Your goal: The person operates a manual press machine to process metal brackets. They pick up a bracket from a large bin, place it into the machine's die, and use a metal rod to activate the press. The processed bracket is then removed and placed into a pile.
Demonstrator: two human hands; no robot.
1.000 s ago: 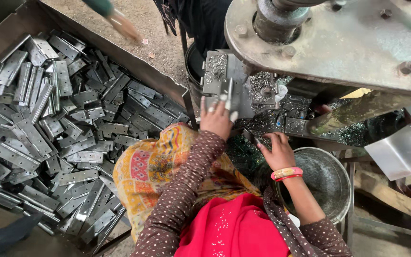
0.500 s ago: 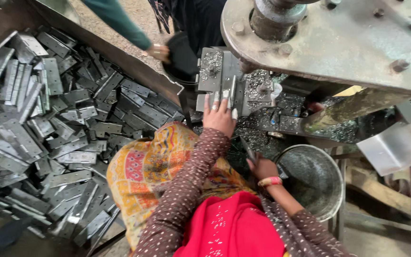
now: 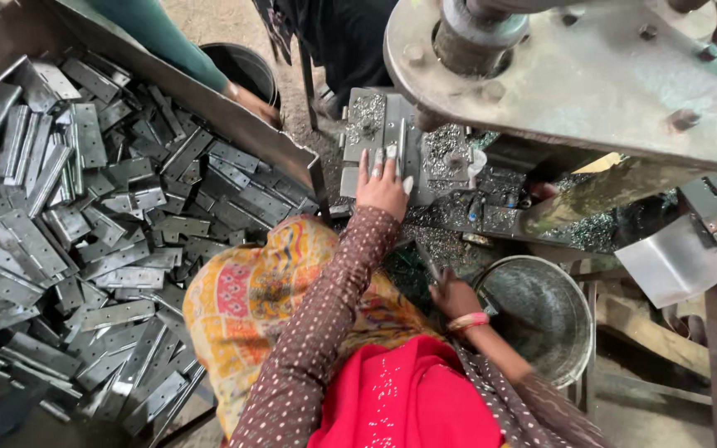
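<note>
- left hand (image 3: 382, 184) lies flat and spread wide on the press bed, fingers pointing away from the person; it pins a narrow metal strip (image 3: 399, 148), which shows between the fingertips and is not gripped.
- the strip's long axis runs straight away from the person, in line with the left forearm, its far end toward the machine head (image 3: 591, 75); it lies directly ahead of the left fingertips, touching them.
- left hand is far the nearer to the strip; the right one is well apart from it, lower and to the right.
- right hand (image 3: 451, 294), with its bangle, sits by the rim of the metal bucket (image 3: 578, 348); its fingers curl loosely, and i cannot tell whether it holds anything.
- far left, the bin of hinges (image 3: 85, 232) lies well apart from both hands; another person's hand (image 3: 252, 104) rests on its far wall.
</note>
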